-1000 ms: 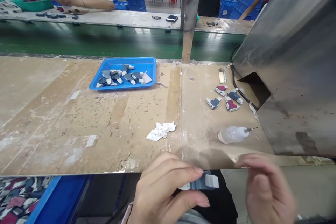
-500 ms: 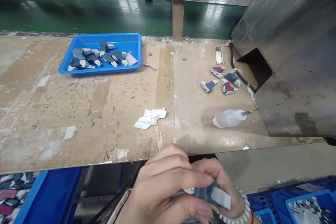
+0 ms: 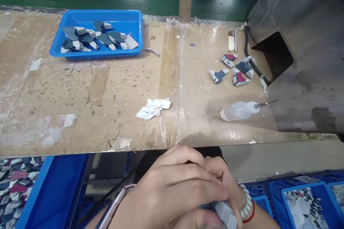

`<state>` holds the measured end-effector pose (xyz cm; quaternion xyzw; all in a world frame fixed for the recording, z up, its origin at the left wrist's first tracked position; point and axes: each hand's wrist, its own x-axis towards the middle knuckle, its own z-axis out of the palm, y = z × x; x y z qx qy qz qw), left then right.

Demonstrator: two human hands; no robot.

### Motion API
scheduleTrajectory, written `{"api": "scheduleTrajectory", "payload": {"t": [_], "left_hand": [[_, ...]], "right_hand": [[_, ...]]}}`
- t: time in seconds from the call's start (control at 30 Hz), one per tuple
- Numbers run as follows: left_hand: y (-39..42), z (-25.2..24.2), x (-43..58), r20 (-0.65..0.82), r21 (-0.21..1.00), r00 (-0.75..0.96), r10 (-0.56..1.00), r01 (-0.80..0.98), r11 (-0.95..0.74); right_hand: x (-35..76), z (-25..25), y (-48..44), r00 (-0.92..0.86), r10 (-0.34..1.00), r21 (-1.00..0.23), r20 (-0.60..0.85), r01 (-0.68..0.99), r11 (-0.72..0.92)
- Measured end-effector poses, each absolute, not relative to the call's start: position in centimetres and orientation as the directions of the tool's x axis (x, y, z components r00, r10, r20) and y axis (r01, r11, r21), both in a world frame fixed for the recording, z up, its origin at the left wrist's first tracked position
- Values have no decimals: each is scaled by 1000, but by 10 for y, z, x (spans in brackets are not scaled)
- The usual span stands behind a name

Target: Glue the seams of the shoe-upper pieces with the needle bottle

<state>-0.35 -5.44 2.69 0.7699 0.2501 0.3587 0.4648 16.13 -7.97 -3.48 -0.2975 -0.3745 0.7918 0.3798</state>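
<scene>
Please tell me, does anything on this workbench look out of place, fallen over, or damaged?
Yes. The squeeze bottle lies on its side, its needle tip pointing at the metal housing. A crumpled white wipe sits loose mid-bench. The bench top is cracked at its front edge and stained. Both hands clasp a grey-blue piece below the edge.

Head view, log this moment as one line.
left hand: holds grey part | right hand: on part | bench: blue tray, bottle
</scene>
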Motion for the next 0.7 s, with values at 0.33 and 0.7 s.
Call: {"api": "scheduleTrajectory", "payload": {"t": [0.33,0.7], "left_hand": [[-56,21,-6,246,909,613,751,122,-398],[-46,9,-11,236,891,718,655,109,-441]], "right_hand": [[164,-32,-91,-500,850,-806,-166,-428,-409],[171,-49,-85,-530,846,-978,-59,-138,-154]]}}
